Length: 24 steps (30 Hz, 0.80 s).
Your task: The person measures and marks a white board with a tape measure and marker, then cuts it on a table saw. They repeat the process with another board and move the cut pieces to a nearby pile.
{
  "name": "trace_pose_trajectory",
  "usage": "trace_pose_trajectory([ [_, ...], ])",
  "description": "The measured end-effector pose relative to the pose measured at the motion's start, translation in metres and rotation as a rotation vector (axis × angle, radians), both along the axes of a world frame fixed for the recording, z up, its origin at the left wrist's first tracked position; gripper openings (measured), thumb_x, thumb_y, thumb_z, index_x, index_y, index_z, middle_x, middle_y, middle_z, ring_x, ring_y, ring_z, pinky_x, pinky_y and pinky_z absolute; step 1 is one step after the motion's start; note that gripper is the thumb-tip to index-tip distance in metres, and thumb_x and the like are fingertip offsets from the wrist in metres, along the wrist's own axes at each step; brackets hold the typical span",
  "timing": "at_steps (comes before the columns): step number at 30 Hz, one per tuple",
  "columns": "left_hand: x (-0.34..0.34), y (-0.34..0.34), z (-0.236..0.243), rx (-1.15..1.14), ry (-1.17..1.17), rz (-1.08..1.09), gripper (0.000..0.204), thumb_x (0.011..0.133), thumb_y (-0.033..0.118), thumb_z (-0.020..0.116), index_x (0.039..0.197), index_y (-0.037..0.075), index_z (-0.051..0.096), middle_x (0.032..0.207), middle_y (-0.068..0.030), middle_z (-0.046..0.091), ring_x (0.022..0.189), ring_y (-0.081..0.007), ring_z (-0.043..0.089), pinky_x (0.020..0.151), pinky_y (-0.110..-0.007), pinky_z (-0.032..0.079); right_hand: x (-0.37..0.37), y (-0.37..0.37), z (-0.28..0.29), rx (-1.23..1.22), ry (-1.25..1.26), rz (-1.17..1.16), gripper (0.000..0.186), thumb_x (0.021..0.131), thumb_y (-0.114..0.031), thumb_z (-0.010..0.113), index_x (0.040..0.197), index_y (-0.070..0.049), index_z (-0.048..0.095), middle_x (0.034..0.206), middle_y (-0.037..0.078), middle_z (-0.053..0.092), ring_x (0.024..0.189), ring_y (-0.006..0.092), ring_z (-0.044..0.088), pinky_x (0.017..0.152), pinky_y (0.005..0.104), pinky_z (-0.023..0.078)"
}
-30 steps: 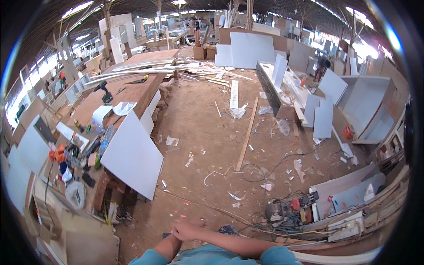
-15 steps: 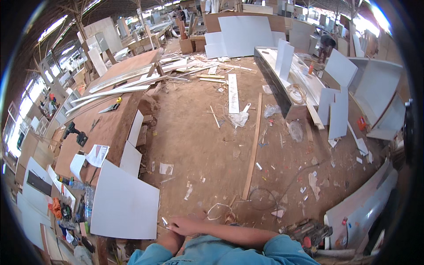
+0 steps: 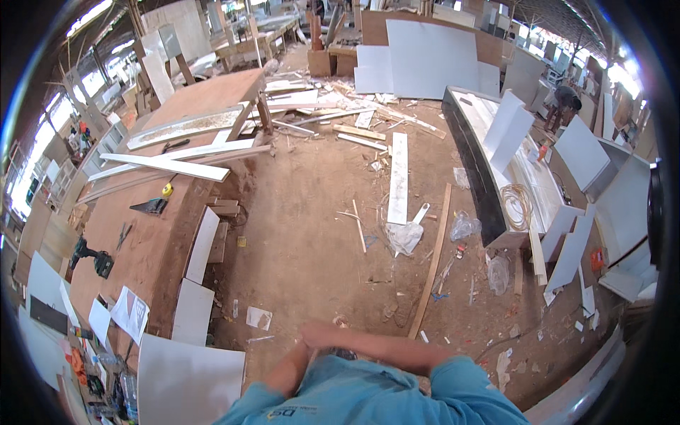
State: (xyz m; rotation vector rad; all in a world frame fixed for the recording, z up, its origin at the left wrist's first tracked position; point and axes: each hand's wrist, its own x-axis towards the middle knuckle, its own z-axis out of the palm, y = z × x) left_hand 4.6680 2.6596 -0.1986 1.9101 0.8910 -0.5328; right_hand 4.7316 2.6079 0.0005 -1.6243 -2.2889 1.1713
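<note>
My right hand (image 3: pixel 320 333) lies across the front of my body, over the end of my left forearm. Only a little of my left hand (image 3: pixel 305 345) shows, tucked against the right one. The fingers of both hands are hidden or smeared by motion, so I cannot make out anything held. Below the hands is my blue shirt (image 3: pixel 368 397). Nearest on the left, a white panel (image 3: pixel 190 379) leans at the workbench (image 3: pixel 159 234). On that bench lie a cordless drill (image 3: pixel 92 257), pliers (image 3: pixel 123 236), a handsaw (image 3: pixel 150 206) and a yellow tape measure (image 3: pixel 167 190).
Long white strips (image 3: pixel 166 166) lie across the bench. Scrap wood, a white board (image 3: pixel 398 177), a long batten (image 3: pixel 432 258) and plastic bags litter the floor (image 3: pixel 304 212). On the right stands a long black-sided cabinet (image 3: pixel 471 166) holding a coiled hose (image 3: pixel 516 207). Another person (image 3: pixel 564 105) bends farther back.
My hands have drawn in together and shifted rightward in view. The small white piece seen at the fingers earlier no longer shows. The view has swung a little left.
</note>
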Motion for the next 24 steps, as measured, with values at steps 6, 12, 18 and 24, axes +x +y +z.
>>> trace_pose_trajectory([
  [6, 0.176, 0.187, 0.019, -0.013, -0.080, -0.025, 0.040, 0.096, 0.031, 0.069, 0.126, 0.005, 0.070, 0.105, -0.0162, 0.078, 0.095, -0.0268, 0.075, 0.085, -0.041, 0.059, 0.132, 0.153, 0.074, 0.247, 0.225, -0.138, 0.024, 0.096, -0.023, 0.057, 0.107, -0.003, 0.062, 0.111, 0.021, 0.064, 0.104, 0.0429, 0.066, 0.091, 0.0517, 0.052],
  [12, 0.378, 0.333, 0.046, -0.026, -0.166, -0.079, 0.042, 0.096, 0.032, 0.069, 0.129, 0.006, 0.069, 0.111, -0.0168, 0.076, 0.096, -0.0268, 0.074, 0.083, -0.043, 0.058, 0.347, 0.311, 0.004, 0.358, 0.110, -0.285, 0.026, 0.099, -0.027, 0.055, 0.106, -0.002, 0.061, 0.105, 0.024, 0.064, 0.101, 0.0434, 0.064, 0.088, 0.0534, 0.051],
  [18, 0.537, 0.518, 0.020, 0.157, 0.110, -0.132, 0.042, 0.096, 0.035, 0.065, 0.127, 0.007, 0.070, 0.121, -0.0207, 0.073, 0.107, -0.0309, 0.072, 0.092, -0.045, 0.056, 0.492, 0.466, 0.003, 0.350, 0.162, -0.198, 0.026, 0.097, -0.026, 0.057, 0.104, -0.002, 0.063, 0.105, 0.024, 0.066, 0.098, 0.0439, 0.066, 0.083, 0.0548, 0.052],
  [24, 0.714, 0.624, 0.084, 0.098, 0.135, -0.155, 0.041, 0.096, 0.034, 0.064, 0.126, 0.007, 0.071, 0.119, -0.0212, 0.074, 0.108, -0.0309, 0.072, 0.094, -0.043, 0.055, 0.686, 0.582, 0.056, 0.406, 0.052, -0.089, 0.028, 0.097, -0.028, 0.057, 0.106, -0.003, 0.063, 0.103, 0.023, 0.068, 0.096, 0.0438, 0.067, 0.083, 0.0538, 0.053],
])
